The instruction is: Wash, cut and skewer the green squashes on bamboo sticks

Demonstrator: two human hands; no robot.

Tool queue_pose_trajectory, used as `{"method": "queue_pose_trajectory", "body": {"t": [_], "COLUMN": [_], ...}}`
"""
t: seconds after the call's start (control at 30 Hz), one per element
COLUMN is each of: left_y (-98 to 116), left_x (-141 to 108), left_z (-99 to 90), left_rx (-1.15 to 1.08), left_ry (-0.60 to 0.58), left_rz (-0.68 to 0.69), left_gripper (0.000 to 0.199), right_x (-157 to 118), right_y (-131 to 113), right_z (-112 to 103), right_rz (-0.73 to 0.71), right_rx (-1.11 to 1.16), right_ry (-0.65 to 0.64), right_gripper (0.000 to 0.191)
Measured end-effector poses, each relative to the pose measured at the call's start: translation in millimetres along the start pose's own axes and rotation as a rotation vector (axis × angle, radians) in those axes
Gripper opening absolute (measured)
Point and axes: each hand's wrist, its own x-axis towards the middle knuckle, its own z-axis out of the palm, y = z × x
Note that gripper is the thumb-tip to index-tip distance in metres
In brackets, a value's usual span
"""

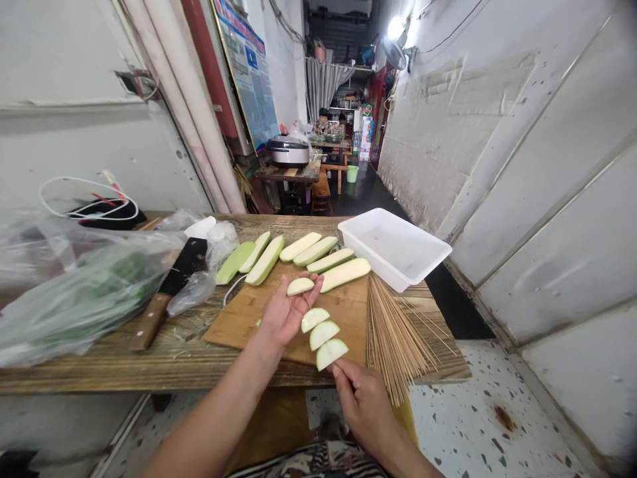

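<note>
My left hand (287,311) is closed around a half-round slice of pale green squash (300,286), its fingers curled up along the slice's edge. Threaded on a thin skewer below it are several more half-moon slices (324,333) with white flesh and green rims. The skewer's near end is pinched in my right hand (365,398), just under the lowest slice. Beneath both hands lies a wooden cutting board (348,312). Along its far edge rest several halved squashes (346,274), cut faces mostly up.
A fanned bundle of bamboo skewers (398,335) lies right of the board, near a white plastic tub (398,249). At left are a cleaver (169,292) and a plastic bag of greens (94,292). Farther back, a person (323,124) sits near a table holding a rice cooker (288,151).
</note>
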Motion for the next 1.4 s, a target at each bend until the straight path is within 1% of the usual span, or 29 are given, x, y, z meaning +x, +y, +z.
{"method": "queue_pose_trajectory", "body": {"t": [0.37, 0.7, 1.03, 1.4], "left_y": [-3, -7, -13, -20], "left_x": [-3, -7, -8, -12], "left_z": [2.8, 4.3, 4.6, 6.1], "left_rx": [0.043, 0.064, 0.101, 0.123], "left_ry": [0.000, 0.038, 0.001, -0.001], "left_rz": [-0.012, -0.016, 0.022, 0.019], "left_gripper": [0.042, 0.043, 0.041, 0.037], "right_x": [-1, -2, -2, -4], "right_y": [0, -2, -5, -5], "right_z": [-1, -3, -5, -7], "right_rz": [-0.002, 0.003, -0.001, 0.023], "right_rx": [-0.018, -0.010, -0.040, -0.070], "right_ry": [0.006, 0.001, 0.027, 0.027], "right_gripper": [0.029, 0.029, 0.029, 0.029]}}
